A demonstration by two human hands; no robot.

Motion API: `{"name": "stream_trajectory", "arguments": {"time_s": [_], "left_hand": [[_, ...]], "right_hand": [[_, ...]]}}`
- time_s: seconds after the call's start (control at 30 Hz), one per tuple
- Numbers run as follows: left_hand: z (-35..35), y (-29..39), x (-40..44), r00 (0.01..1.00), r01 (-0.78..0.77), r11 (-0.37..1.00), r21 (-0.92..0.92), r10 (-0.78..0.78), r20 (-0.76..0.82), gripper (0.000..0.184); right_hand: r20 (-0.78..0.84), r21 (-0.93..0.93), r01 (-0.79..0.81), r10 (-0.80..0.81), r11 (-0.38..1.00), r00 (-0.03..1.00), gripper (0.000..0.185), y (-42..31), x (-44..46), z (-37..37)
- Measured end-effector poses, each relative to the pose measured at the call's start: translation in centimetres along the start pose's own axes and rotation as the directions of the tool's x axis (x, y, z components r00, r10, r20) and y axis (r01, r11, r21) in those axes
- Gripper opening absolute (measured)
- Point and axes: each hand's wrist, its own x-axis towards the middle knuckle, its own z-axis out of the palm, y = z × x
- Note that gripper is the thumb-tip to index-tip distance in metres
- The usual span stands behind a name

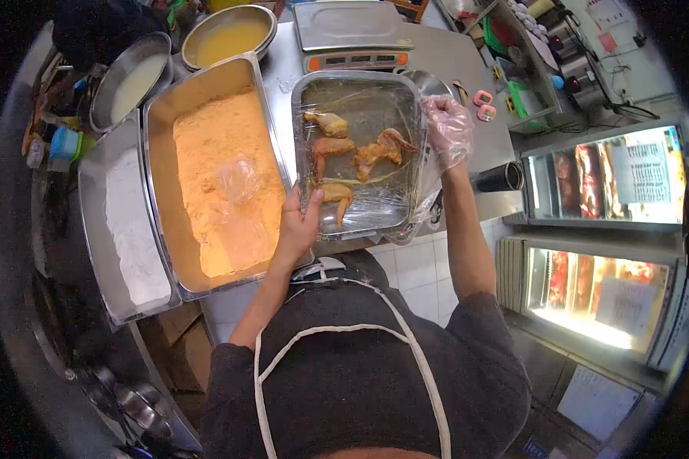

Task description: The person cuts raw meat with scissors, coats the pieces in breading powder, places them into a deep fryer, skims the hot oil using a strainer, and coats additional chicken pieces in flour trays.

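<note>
A metal tray (356,231) with pieces of raw chicken (379,153) in it sits in front of me, and clear plastic wrap (375,210) stretches over it with wrinkles. My left hand (302,223) is bare and grips the tray's left side near the lower corner, thumb over the rim. At the upper right edge, my right hand (447,128), in a clear disposable glove, has its fingers closed on the wrap. Loose wrap hangs along the tray's right side. The fingertips of my right hand are partly hidden.
A deep pan of orange powder (226,222) and a pan of white powder (132,222) stand at left. Bowls of yellow liquid (230,42) and pale liquid (140,88) sit behind. A scale (352,38) is beyond the tray; a black cup (501,178) and lit fridges (601,298) are at right.
</note>
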Motion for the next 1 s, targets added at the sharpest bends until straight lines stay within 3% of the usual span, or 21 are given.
{"name": "stream_trajectory", "arguments": {"time_s": [0.1, 0.13, 0.2, 0.23, 0.3, 0.37, 0.43, 0.47, 0.5, 0.53, 0.57, 0.63, 0.77, 0.87, 0.9, 0.97, 1.0], "left_hand": [[0.8, 0.5, -0.3, 0.999, 0.004, 0.999, 0.048, -0.002, -0.053, 0.024], [1.0, 0.7, -0.3, 0.998, 0.001, 0.998, 0.061, 0.002, -0.057, 0.024], [1.2, 0.9, 0.0, 0.999, -0.020, 0.998, 0.056, 0.023, -0.049, 0.025], [1.3, 0.8, -0.1, 0.998, -0.025, 0.998, 0.064, 0.028, -0.053, 0.025], [1.0, 0.7, -0.4, 0.999, 0.042, 0.994, 0.098, -0.039, -0.031, 0.026], [0.0, 1.1, -0.8, 0.999, 0.036, 0.989, 0.143, -0.038, 0.010, 0.027], [-0.1, 2.1, -1.0, 0.996, 0.043, 0.981, 0.187, -0.057, 0.071, 0.028], [0.1, 3.7, -1.0, 0.985, 0.060, 0.970, 0.236, -0.096, 0.146, 0.030], [0.3, 4.6, -1.1, 0.965, 0.071, 0.956, 0.285, -0.139, 0.224, 0.032], [0.5, 4.5, -1.1, 0.960, 0.074, 0.953, 0.295, -0.148, 0.236, 0.032], [0.6, 4.3, -1.0, 0.946, 0.066, 0.950, 0.304, -0.156, 0.283, 0.033], [0.7, 4.2, -0.2, 0.935, 0.035, 0.947, 0.319, -0.144, 0.324, 0.034], [1.3, 5.1, 0.0, 0.941, 0.039, 0.933, 0.358, -0.155, 0.300, 0.037], [1.5, 4.9, 0.1, 0.946, 0.001, 0.926, 0.378, -0.123, 0.299, 0.031], [1.5, 4.8, 0.1, 0.944, -0.018, 0.934, 0.356, -0.102, 0.314, 0.031], [1.5, 4.9, 0.1, 0.938, -0.034, 0.943, 0.332, -0.084, 0.335, 0.031], [1.5, 5.4, 0.1, 0.935, -0.047, 0.920, 0.390, -0.097, 0.341, 0.031]], "right_hand": [[0.119, 0.197, -0.278, 0.258, 0.940, 0.959, 0.011, 0.3, 1.3, 0.1], [0.122, 0.210, -0.279, 0.258, 0.937, 0.958, 0.011, 0.4, 1.4, 0.0], [0.319, 0.648, -0.492, 0.379, 0.581, 0.869, 0.014, 0.4, 1.4, -0.4], [0.323, 0.654, -0.490, 0.373, 0.576, 0.870, 0.014, 1.4, 1.6, -0.9], [0.545, 0.615, -0.595, 0.266, 0.518, 0.795, 0.022, 2.7, 2.5, -1.9], [0.563, 0.637, -0.635, 0.300, 0.436, 0.770, 0.026, 2.4, 4.1, -2.5], [0.559, 0.474, -0.528, 0.223, 0.705, 0.799, 0.034, 1.1, 6.9, -3.0], [0.560, 0.477, -0.537, 0.231, 0.695, 0.796, 0.034, 0.1, 7.9, -3.1], [0.744, 0.356, -0.479, 0.068, 0.802, 0.665, 0.035, -1.5, 8.7, -2.6], [0.883, 0.258, -0.369, -0.062, 0.893, 0.465, 0.036, -2.4, 9.0, -1.8], [0.921, 0.216, -0.297, -0.093, 0.930, 0.379, 0.034, -2.8, 8.9, -0.8], [0.920, 0.202, -0.025, -0.181, 0.979, 0.349, 0.030, -1.9, 9.1, 1.3], [0.884, 0.325, 0.026, -0.314, 0.945, 0.347, 0.031, -2.8, 9.4, 1.9], [0.802, 0.157, 0.183, -0.233, 0.971, 0.550, 0.025, -4.8, 8.2, 0.4], [0.803, 0.147, 0.177, -0.222, 0.973, 0.553, 0.025, -4.2, 7.7, 0.2], [0.692, 0.226, 0.042, -0.191, 0.973, 0.696, 0.024, -3.6, 6.7, -0.1], [0.658, 0.179, 0.110, -0.202, 0.978, 0.726, 0.023, -4.1, 6.5, -0.6]]}}
